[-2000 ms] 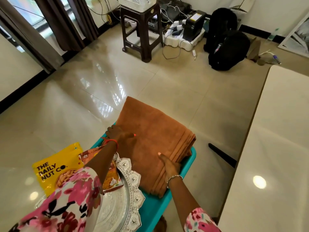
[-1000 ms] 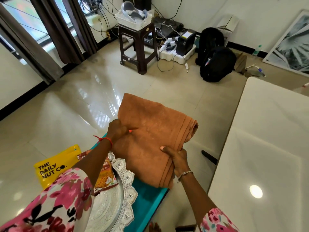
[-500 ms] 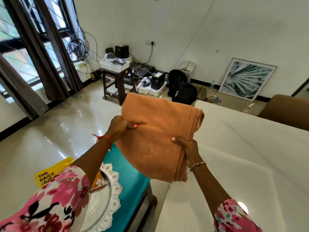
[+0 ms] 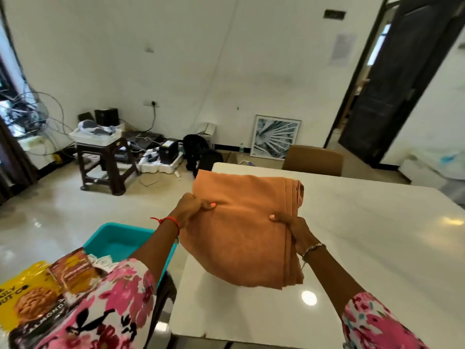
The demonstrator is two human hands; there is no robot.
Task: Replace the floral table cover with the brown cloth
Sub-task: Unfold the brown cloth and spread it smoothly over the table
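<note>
Brown cloth (image 4: 246,222), folded thick, is held over the near-left corner of the white counter (image 4: 364,235), its long axis running away from the person. The left grip (image 4: 191,210) pinches its left edge and the right grip (image 4: 294,230) its layered right edge, both equally near.

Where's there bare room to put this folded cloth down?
The table is bare: the wide stretch right of the cloth, out to the chair, and the near strip at the person's edge. The far end of the teal tray is also free. It is crowded at the tray's near end, where the snack packets lie.
</note>
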